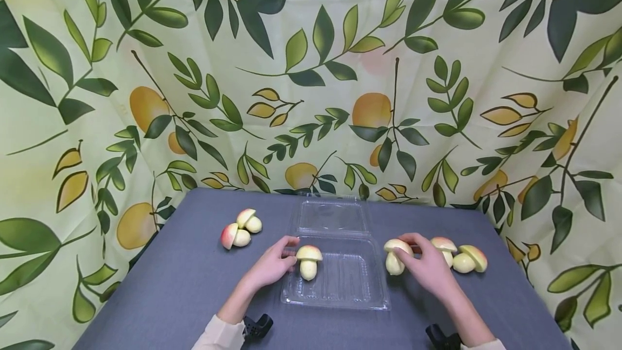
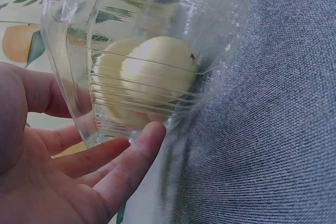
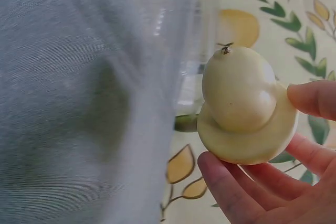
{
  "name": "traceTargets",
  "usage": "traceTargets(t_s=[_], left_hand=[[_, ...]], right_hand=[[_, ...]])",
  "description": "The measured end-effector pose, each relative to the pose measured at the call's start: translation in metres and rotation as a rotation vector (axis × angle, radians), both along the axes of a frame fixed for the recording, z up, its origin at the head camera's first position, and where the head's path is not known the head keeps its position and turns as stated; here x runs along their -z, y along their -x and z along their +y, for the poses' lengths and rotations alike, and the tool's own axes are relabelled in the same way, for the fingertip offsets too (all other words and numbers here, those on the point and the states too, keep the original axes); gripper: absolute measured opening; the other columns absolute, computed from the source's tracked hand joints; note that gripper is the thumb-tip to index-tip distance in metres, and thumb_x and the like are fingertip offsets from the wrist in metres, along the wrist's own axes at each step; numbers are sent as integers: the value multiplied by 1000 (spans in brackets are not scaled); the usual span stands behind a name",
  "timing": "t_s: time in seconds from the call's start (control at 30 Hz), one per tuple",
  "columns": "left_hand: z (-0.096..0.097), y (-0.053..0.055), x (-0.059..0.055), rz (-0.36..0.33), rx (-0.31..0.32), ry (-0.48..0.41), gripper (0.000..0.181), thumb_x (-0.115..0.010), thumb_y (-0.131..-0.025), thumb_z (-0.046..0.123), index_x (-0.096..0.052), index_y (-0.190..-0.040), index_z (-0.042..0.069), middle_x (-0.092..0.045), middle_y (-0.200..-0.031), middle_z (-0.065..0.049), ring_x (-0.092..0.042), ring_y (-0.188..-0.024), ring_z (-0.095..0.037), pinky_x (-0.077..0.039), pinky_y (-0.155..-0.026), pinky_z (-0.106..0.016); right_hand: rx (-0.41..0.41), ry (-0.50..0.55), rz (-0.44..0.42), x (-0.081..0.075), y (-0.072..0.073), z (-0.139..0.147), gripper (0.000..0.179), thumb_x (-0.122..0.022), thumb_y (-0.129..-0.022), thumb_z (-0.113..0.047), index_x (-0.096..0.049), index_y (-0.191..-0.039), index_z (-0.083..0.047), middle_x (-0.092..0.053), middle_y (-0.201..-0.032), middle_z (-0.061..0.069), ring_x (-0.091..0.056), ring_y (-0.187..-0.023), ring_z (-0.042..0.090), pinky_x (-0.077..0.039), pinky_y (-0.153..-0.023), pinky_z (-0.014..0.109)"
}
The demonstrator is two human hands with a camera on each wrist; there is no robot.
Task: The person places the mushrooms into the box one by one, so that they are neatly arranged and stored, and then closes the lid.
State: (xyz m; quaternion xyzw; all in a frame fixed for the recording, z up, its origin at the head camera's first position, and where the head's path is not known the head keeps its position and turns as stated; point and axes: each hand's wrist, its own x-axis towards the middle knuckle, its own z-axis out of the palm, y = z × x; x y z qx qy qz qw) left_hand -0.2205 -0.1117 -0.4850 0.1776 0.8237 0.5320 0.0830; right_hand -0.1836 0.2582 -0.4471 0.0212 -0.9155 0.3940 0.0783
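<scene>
A toy mushroom with a pale cap and stem is held by my right hand, just off the right side of the clear plastic container. In the right wrist view, thumb and fingers pinch the mushroom by its cap, stem end toward the camera. Another mushroom lies inside the container, near the left wall. My left hand is at that wall with fingers loosely spread. In the left wrist view, its fingertips are right at the clear ribbed side, behind which the mushroom shows.
Two red-tinged mushrooms lie together at the left of the grey-covered table. Two more mushrooms lie just right of my right hand. The container's lid lies open toward the back. A leaf-patterned cloth hangs behind.
</scene>
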Motion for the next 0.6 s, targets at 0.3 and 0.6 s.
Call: traceTargets(t_s=[0.3, 0.6], left_hand=[[0, -1, -2, -20, -6, -20, 46, -57, -94, 0, -50, -139, -6, -51, -140, -28, -63, -113, -36, -60, -77, -38], [0, -1, -1, -15, -7, -28, 46, -57, -93, -1, -51, -139, -5, -52, -139, -28, -64, -111, -34, -59, -77, -36]], right_hand=[[-54, 26, 76, -14, -2, -14, 35, -70, -97, -33, -68, -121, -8, -68, -118, 8, -62, -109, 27, -53, -88, 43], [-82, 59, 105, -16, -1, -30, 32, -74, -94, -35, -69, -118, -14, -68, -114, 2, -63, -105, 21, -55, -81, 35]])
